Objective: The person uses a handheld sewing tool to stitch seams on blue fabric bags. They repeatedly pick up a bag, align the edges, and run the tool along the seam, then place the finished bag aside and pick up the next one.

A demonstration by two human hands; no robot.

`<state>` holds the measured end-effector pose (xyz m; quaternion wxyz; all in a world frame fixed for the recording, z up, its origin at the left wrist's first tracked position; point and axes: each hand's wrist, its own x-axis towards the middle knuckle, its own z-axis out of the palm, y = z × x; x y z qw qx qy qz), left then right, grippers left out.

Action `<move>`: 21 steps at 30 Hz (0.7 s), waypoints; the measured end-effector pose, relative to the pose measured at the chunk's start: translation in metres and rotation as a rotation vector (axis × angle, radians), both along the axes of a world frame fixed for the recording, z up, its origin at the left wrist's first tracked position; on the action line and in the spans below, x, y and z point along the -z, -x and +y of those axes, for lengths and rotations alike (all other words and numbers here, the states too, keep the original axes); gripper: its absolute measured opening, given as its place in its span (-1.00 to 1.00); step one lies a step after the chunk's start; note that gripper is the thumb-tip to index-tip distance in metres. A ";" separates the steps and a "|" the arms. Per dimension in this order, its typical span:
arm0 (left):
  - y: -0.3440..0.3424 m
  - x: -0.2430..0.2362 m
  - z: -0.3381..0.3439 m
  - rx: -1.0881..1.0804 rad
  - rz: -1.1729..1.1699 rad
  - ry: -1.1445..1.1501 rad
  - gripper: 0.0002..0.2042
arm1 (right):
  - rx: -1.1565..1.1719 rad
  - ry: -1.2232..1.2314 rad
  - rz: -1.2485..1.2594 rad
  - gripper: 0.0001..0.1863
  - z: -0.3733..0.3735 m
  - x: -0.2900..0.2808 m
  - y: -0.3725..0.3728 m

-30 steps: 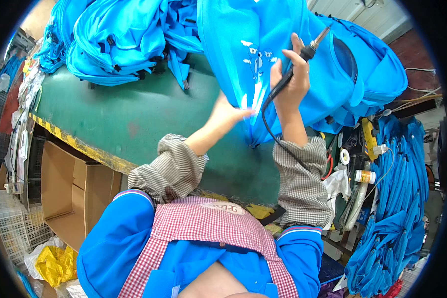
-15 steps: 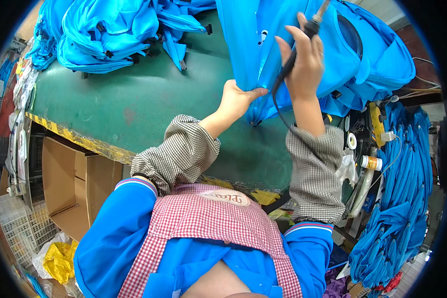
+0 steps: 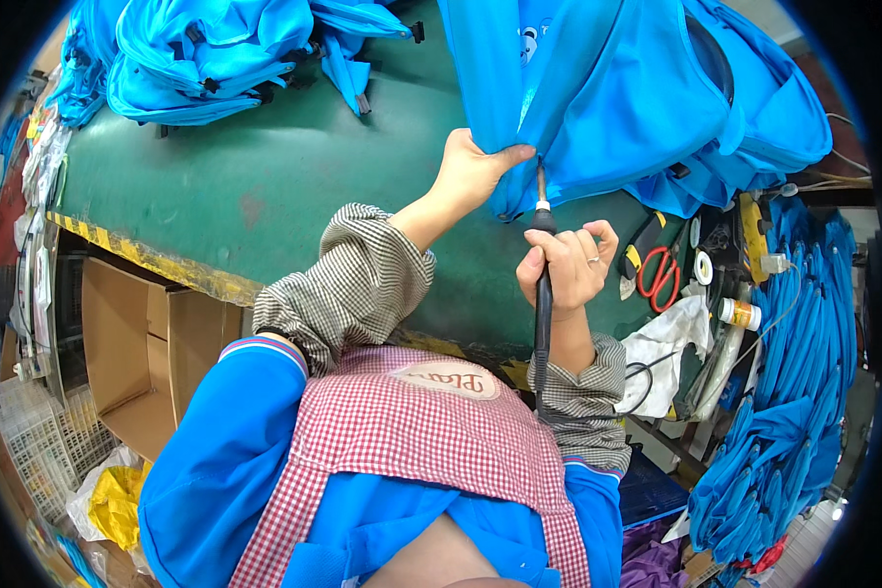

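Observation:
A bright blue fabric piece [image 3: 608,108], shaped like an unfinished bag, spreads over the far right of the green table. My left hand [image 3: 470,171] pinches its near edge between thumb and fingers. In my right hand [image 3: 570,265] is a soldering iron [image 3: 543,225] with a black handle and a thin metal tip. The tip points away from me and meets the fabric edge just right of my left thumb; the fold partly hides its end. A black cord runs from the handle down along my right forearm.
More blue fabric pieces [image 3: 216,59] are heaped at the far left of the green table [image 3: 265,186]. Red-handled scissors [image 3: 660,279], a tape roll [image 3: 703,267] and a white cloth [image 3: 668,353] lie at the right. Blue pieces [image 3: 794,343] hang beyond. A cardboard box [image 3: 127,343] stands at left.
My right hand has come down and toward me, turning the iron from raised over the fabric to its tip at the near edge. The left hand still pinches the fabric.

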<state>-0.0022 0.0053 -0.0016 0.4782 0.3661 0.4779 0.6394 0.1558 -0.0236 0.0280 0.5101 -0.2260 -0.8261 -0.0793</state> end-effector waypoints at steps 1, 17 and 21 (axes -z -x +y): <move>-0.001 -0.002 0.000 -0.004 -0.008 -0.004 -0.79 | 0.008 -0.002 -0.007 -0.94 0.001 0.001 0.000; 0.047 -0.019 -0.005 -0.242 0.403 -0.223 -0.62 | 0.169 -0.056 0.169 -0.68 0.097 -0.019 0.022; 0.061 -0.019 -0.009 -0.031 0.175 0.022 -0.56 | 0.234 0.069 0.237 -0.66 0.098 -0.013 0.000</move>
